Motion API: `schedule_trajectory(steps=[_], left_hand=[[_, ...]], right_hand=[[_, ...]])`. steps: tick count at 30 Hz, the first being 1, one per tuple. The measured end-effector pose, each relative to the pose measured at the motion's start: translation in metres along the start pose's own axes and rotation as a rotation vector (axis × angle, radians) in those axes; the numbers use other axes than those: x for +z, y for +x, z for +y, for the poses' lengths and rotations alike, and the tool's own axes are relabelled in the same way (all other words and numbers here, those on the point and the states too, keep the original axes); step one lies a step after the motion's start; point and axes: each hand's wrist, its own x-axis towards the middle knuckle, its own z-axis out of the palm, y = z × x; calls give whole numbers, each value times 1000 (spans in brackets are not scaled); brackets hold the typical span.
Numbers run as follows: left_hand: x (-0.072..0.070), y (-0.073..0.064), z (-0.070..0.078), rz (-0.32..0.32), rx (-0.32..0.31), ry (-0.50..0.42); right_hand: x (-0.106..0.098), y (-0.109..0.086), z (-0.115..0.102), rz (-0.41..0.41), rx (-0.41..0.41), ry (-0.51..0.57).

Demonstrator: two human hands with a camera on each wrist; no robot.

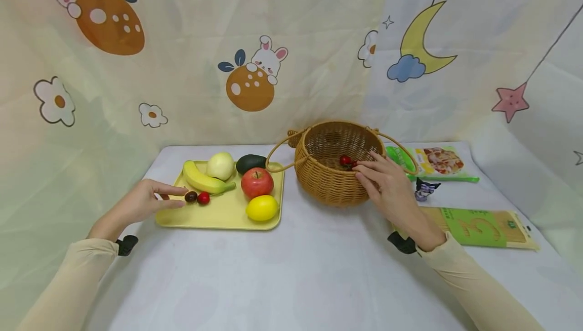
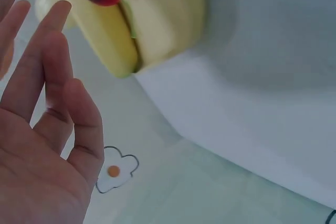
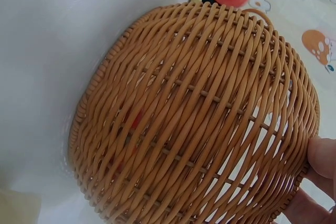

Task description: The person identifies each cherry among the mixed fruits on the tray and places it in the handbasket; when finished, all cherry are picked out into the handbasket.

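Note:
My left hand [image 1: 146, 200] reaches over the left edge of the yellow tray [image 1: 218, 221]. Its thumb and index finger are spread beside a dark cherry [image 1: 191, 197], with a red cherry [image 1: 203, 198] just to the right. The left wrist view shows this hand's [image 2: 52, 145] fingers extended. At the wicker basket's [image 1: 334, 187] right front rim is my right hand [image 1: 387, 181], fingers over the opening. Red cherries [image 1: 346, 160] show inside, close to those fingertips. Seen from the right wrist, the thumb [image 3: 321, 157] touches the rim, and red shows through the weave.
On the tray also lie a banana [image 1: 205, 181], a pale round fruit [image 1: 220, 166], an avocado [image 1: 250, 163], an apple [image 1: 257, 183] and a lemon [image 1: 262, 208]. Right of the basket are a green food bag [image 1: 444, 161], a small figurine [image 1: 425, 189] and a noodle pack [image 1: 483, 227].

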Motion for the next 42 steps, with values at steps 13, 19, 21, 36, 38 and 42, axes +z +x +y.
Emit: schedule_trajectory(steps=[13, 19, 21, 36, 38, 42], left_hand=[[9, 17, -10, -25, -84, 70], [17, 25, -4, -19, -80, 163], [19, 26, -4, -17, -75, 195], [24, 29, -4, -5, -103, 231], [24, 29, -5, -2, -106, 231], [25, 29, -6, 5, -110, 228]], right_hand=[[-1, 2, 2, 1, -11, 6], [-1, 1, 2, 5, -1, 3], [-1, 1, 2, 6, 0, 3], [0, 2, 3, 7, -6, -2], [1, 2, 3, 7, -6, -5], [1, 2, 3, 6, -1, -6]])
